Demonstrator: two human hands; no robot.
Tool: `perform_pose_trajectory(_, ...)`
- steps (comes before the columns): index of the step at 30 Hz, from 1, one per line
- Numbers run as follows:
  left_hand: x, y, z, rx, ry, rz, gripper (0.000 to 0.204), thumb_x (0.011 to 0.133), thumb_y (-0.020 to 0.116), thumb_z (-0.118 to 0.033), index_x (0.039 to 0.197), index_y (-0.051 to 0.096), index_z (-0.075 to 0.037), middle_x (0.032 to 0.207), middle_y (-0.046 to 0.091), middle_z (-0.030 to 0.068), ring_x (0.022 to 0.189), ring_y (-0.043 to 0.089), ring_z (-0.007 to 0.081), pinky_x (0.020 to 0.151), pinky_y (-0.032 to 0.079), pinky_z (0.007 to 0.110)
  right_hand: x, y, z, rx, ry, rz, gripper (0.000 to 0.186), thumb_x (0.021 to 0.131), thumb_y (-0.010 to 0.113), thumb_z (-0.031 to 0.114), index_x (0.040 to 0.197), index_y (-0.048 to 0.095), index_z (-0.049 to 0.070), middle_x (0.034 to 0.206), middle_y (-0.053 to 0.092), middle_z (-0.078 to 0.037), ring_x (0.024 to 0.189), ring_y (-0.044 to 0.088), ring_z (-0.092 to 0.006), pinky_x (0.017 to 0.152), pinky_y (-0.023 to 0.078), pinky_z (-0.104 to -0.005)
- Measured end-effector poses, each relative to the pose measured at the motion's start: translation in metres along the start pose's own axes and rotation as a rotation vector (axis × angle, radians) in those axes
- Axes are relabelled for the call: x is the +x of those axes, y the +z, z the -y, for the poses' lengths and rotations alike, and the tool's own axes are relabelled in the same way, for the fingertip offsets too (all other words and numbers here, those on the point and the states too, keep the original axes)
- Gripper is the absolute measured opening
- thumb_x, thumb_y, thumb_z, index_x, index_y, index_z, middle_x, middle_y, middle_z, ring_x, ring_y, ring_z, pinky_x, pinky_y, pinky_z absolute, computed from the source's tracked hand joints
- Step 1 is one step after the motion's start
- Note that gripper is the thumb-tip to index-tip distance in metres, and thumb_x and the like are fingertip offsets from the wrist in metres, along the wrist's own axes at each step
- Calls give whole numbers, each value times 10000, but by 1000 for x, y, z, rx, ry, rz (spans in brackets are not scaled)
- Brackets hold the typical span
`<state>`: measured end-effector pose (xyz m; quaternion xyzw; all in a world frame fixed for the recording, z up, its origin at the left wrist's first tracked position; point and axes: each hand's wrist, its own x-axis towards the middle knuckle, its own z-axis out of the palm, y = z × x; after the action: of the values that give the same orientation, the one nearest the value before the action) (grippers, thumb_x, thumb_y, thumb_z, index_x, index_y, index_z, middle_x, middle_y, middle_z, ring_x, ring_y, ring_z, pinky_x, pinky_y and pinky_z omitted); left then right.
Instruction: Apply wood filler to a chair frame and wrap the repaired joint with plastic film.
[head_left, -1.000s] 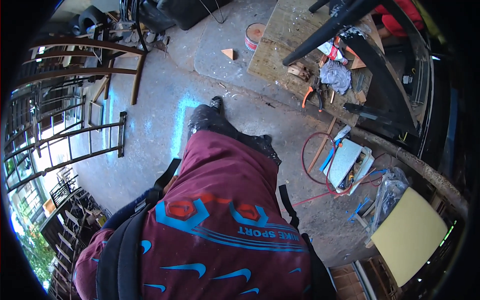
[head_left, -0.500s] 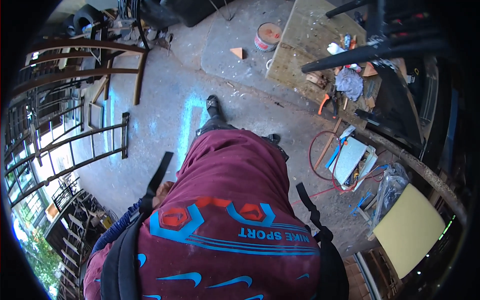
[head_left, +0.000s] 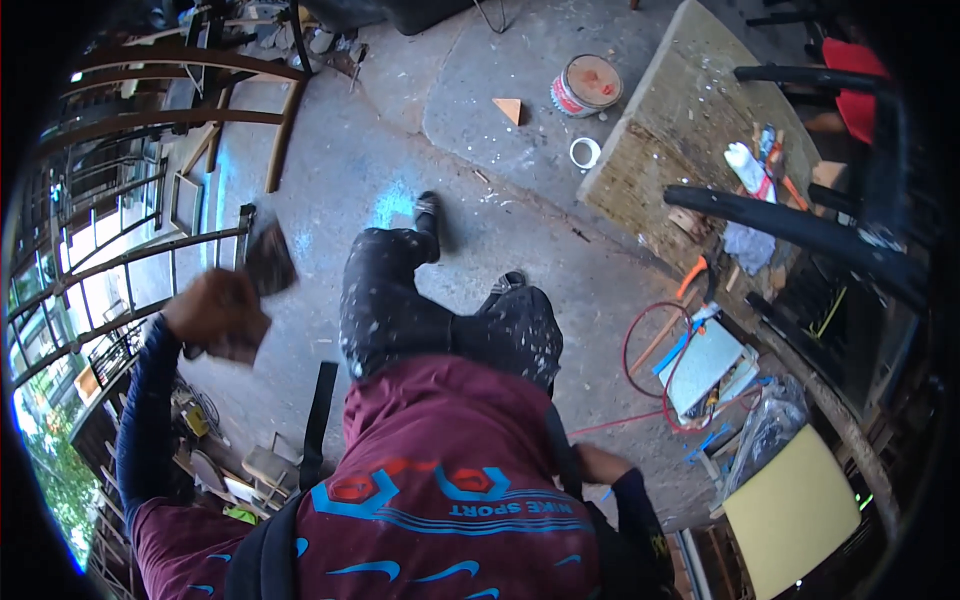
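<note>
Raised out to the left, my left hand is closed around a dark brown flat piece, which sticks out past the fingers. Motion blurs both, so its exact kind cannot be made out; it could be a folded sheet. My right hand is low at my right side, close to the maroon shirt. A black strap and the shirt hide most of its fingers, and whether it holds anything does not show.
Wooden chair frames and metal racks crowd the left. Ahead on the concrete floor stand a paint can, a white ring-shaped item and a wooden triangle. At right are a cluttered board, black-painted furniture legs, a red hose and a yellow panel.
My left hand has come up and outward from beside my waist, with the brown piece now visible. My right hand has come into view. The view has shifted, showing more of my legs.
</note>
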<state>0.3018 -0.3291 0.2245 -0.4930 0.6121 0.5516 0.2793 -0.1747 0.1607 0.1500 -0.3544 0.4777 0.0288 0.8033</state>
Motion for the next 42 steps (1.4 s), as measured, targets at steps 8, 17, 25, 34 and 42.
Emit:
perform_pose_trajectory(8,427,130,-11,-1053,496,-439,165,830,743,-36,959,651,-81,893,649,2,806,615,114,735,501,268,416,-241,41,892,-433,-690,407,1004,606,384,1153,656,8,903,718,-46,676,650,-160,582,508,-296)
perform_pose_trajectory(17,644,222,24,-1375,489,-478,668,909,651,25,1511,459,-192,1052,683,59,671,605,122,580,532,301,573,-358,-35,1316,-854,-987,195,944,709,233,937,621,59,749,622,-25,583,525,-108,529,432,-294)
perform_pose_trajectory(25,655,249,6,-1340,614,-696,985,907,594,47,1590,-97,-120,970,649,199,574,644,214,479,533,344,603,-334,-60,468,-188,-1129,591,961,577,581,1132,620,17,931,676,-98,652,644,-182,554,547,-322)
perform_pose_trajectory(34,692,338,-37,-1592,689,-140,233,1013,612,-225,1084,683,-15,992,717,61,841,667,136,814,541,296,571,-359,-57,839,-811,-896,519,1058,432,468,1178,636,6,1071,649,-52,953,567,-138,845,457,-286)
perform_pose_trajectory(42,690,348,-92,-1404,560,-81,270,962,693,-252,1054,703,1,867,724,49,711,669,127,663,558,292,508,-394,-43,-133,-596,-1377,318,991,547,192,1201,599,-40,964,699,-190,772,706,-243,750,558,-350)
